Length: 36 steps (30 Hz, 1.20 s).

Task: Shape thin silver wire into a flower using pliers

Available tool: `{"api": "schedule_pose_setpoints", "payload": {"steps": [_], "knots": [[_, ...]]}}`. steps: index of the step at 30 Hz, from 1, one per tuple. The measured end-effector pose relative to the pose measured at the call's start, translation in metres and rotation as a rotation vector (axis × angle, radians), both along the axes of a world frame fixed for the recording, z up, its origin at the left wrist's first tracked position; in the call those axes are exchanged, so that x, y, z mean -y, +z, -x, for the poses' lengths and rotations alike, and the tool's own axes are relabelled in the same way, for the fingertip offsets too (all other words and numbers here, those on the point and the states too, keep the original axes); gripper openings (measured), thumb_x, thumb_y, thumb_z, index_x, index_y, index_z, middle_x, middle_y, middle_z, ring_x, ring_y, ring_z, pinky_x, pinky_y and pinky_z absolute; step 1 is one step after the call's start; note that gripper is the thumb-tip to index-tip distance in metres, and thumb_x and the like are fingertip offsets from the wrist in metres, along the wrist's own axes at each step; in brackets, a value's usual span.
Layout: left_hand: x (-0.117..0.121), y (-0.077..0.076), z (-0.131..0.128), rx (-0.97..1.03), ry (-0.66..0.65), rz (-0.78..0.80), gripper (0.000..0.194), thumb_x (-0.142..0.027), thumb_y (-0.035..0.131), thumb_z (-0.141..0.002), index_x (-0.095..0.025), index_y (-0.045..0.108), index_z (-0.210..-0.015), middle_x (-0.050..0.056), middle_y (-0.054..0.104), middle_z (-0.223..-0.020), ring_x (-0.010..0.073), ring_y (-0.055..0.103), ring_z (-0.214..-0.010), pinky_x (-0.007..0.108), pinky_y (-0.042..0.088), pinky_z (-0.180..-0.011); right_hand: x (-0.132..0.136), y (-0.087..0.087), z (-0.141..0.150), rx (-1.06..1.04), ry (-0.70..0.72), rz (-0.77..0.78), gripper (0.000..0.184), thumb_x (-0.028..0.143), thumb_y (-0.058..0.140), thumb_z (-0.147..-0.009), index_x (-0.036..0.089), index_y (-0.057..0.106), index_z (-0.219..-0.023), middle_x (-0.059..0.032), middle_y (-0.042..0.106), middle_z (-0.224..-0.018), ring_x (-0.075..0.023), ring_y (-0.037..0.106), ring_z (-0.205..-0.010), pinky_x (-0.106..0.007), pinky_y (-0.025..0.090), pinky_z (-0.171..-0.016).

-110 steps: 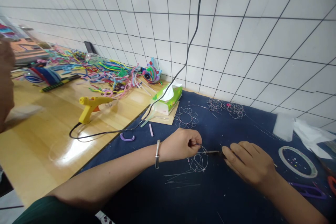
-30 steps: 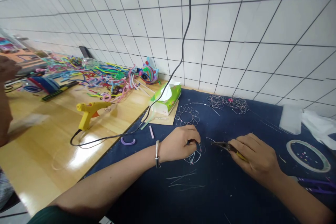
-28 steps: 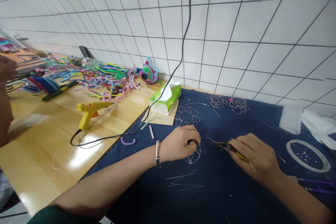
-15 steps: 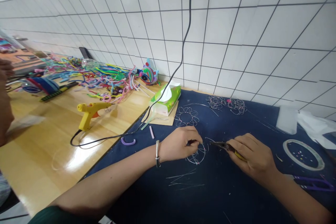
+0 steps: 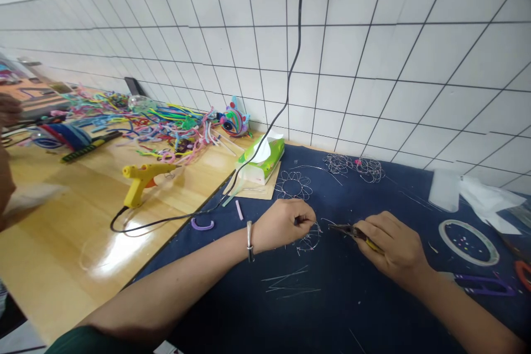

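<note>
Pinched closed, my left hand (image 5: 286, 222) holds a round wire frame (image 5: 310, 242) with small pinkish beads; its upper part is hidden behind the fingers. My right hand (image 5: 392, 240) is wrapped round pliers (image 5: 352, 230) with dark jaws and yellow handles, their tips pointing left toward the frame. A thin curved wire end shows near the plier tips; whether the jaws grip it I cannot tell. Behind my left hand lies a flower-shaped wire piece (image 5: 293, 185). Several straight wire lengths (image 5: 290, 283) rest on the dark blue cloth (image 5: 332, 315) below the hands.
A yellow glue gun (image 5: 143, 180) lies on the wooden table to the left. Its black cable crosses toward a green tissue pack (image 5: 261, 163). Tangled wire pieces (image 5: 369, 168) lie at the back. On the right are a ring-shaped tray (image 5: 446, 232) with beads and purple-handled snips (image 5: 483, 285).
The wire frame has turned and tilted slightly in my left hand. The pliers have shifted slightly left with my right hand. The view has moved a little, showing orange-handled scissors at the right edge.
</note>
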State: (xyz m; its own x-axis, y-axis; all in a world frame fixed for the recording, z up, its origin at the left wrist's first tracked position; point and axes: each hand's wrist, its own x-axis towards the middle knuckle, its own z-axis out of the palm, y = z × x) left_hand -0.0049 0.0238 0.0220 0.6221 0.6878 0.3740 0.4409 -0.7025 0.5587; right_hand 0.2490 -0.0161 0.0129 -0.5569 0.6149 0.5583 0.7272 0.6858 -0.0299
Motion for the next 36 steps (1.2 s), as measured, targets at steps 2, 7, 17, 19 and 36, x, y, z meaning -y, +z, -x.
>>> {"api": "schedule_pose_setpoints", "payload": {"steps": [2,7,17,19,36], "knots": [[0.001,0.001,-0.001,0.001,0.009,-0.006,0.014,-0.006,0.047,-0.072,-0.013,0.058,-0.068,-0.001,0.057,-0.065,0.0071,0.050,-0.062,0.020,0.042,-0.059,0.000,0.000,0.000,0.000,-0.001,-0.003,0.016,0.018,0.059,-0.075,0.018,0.058,-0.091,-0.0030,0.057,-0.078,-0.0130,0.049,-0.071,-0.028,0.041,-0.067],[0.005,0.005,-0.002,-0.008,0.023,-0.009,0.008,-0.009,0.048,-0.071,-0.014,0.053,-0.068,-0.001,0.053,-0.066,0.0066,0.046,-0.059,0.018,0.039,-0.054,0.003,0.003,0.000,-0.001,0.006,0.008,0.015,0.017,0.058,-0.076,0.018,0.059,-0.090,-0.0029,0.057,-0.078,-0.0128,0.048,-0.070,-0.028,0.040,-0.066],[0.011,0.003,-0.004,0.017,0.010,-0.057,0.010,-0.010,0.051,-0.071,-0.016,0.046,-0.077,-0.002,0.052,-0.068,0.0076,0.048,-0.061,0.019,0.037,-0.055,0.005,-0.001,0.001,0.063,0.009,0.002,0.015,0.019,0.057,-0.076,0.018,0.058,-0.091,-0.0029,0.055,-0.077,-0.0134,0.045,-0.069,-0.029,0.039,-0.066],[0.012,0.004,-0.004,0.014,0.001,-0.085,0.009,-0.010,0.050,-0.072,-0.016,0.046,-0.077,-0.002,0.052,-0.069,0.0081,0.049,-0.063,0.020,0.039,-0.057,0.005,-0.001,0.001,0.066,0.015,-0.005,0.016,0.019,0.057,-0.076,0.018,0.058,-0.092,-0.0030,0.055,-0.077,-0.0135,0.045,-0.069,-0.029,0.039,-0.067],[0.010,0.005,-0.003,0.050,-0.089,-0.201,0.019,-0.010,0.045,-0.081,-0.014,0.061,-0.091,0.006,0.062,-0.085,0.0125,0.057,-0.080,0.026,0.049,-0.072,0.005,0.000,0.001,0.077,0.030,-0.051,0.017,0.021,0.056,-0.077,0.019,0.058,-0.093,-0.0026,0.056,-0.077,-0.0129,0.048,-0.068,-0.029,0.040,-0.066]]}}
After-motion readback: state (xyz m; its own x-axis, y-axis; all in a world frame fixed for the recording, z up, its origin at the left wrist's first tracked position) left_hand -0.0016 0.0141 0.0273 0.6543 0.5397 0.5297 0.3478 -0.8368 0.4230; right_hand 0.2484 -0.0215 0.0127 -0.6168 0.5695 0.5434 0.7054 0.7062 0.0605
